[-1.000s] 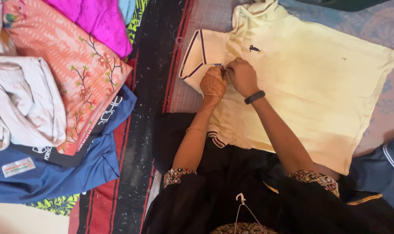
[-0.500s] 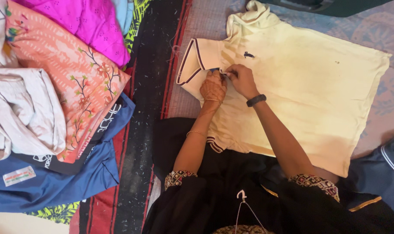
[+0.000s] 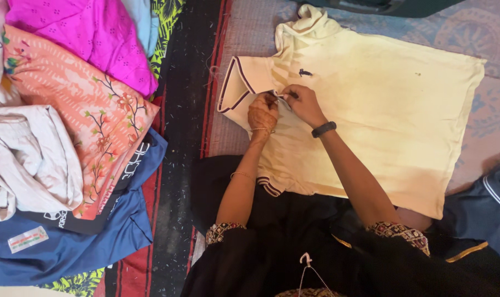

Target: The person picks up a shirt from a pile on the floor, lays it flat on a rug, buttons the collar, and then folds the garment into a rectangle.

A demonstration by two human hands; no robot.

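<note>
Both hands have shifted slightly up and to the left since the earlier frames, and the shirt has moved with them; the pinch at the sleeve seam is unchanged.

Head view, centre: the cream polo shirt [image 3: 382, 110] lies flat on a woven mat [image 3: 244, 33], collar toward the top, hem toward the right. A small dark emblem [image 3: 305, 72] sits on the chest. The upper sleeve [image 3: 241, 88], edged with dark stripes, points left.

Left hand [image 3: 262, 114]: fingers curled closed, pinching a small fold of shirt fabric just beside the sleeve seam. Thin bangles circle the wrist and forearm.

Right hand [image 3: 304, 104]: fingertips drawn together on the same fold, touching the left hand's fingertips. Whether a small tool sits between them cannot be told. A black wristband [image 3: 323, 130] is worn on this wrist.

Head view, left: a pile of folded clothes rests on a dark striped rug [image 3: 181, 137]. It includes a magenta cloth [image 3: 90, 33], a peach floral cloth [image 3: 79, 104], a pale pink garment [image 3: 24, 159] and a blue garment [image 3: 79, 242].

Head view, right: a navy garment [image 3: 489, 212] with a white stripe lies near the shirt's lower corner.

Head view, bottom: the person's black clothing [image 3: 294, 247] with patterned sleeve cuffs overlaps the shirt's lower edge.
</note>
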